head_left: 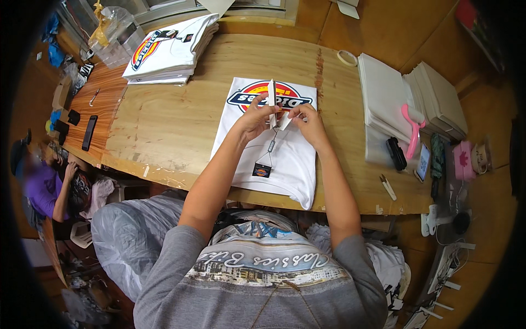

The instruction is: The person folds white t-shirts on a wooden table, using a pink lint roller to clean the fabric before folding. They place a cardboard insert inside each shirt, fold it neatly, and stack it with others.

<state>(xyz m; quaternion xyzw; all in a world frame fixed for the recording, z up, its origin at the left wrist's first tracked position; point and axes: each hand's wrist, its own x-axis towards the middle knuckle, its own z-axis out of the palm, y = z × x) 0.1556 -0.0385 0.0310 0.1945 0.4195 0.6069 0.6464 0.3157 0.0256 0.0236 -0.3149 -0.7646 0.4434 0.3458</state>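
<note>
A folded white T-shirt (290,175) with a red, yellow and dark blue printed logo lies on the table in front of me. Above its print, my left hand (253,122) pinches a narrow white card (272,92) that stands nearly edge-on. My right hand (310,127) is closed at the fingertips on a small white tag (284,120) just beside it. From near the hands a dark cord with a grey toggle (271,145) runs down to a small black label (262,169) lying on the shirt. Whether card and tag are joined cannot be made out.
Similar folded shirts are stacked (170,57) at the back left. A phone (90,132) lies on the left. To the right are white plastic bags (383,93), a pink tool (410,129), tweezers-like snips (388,187) and a tape roll (347,58). Another person (46,183) sits far left.
</note>
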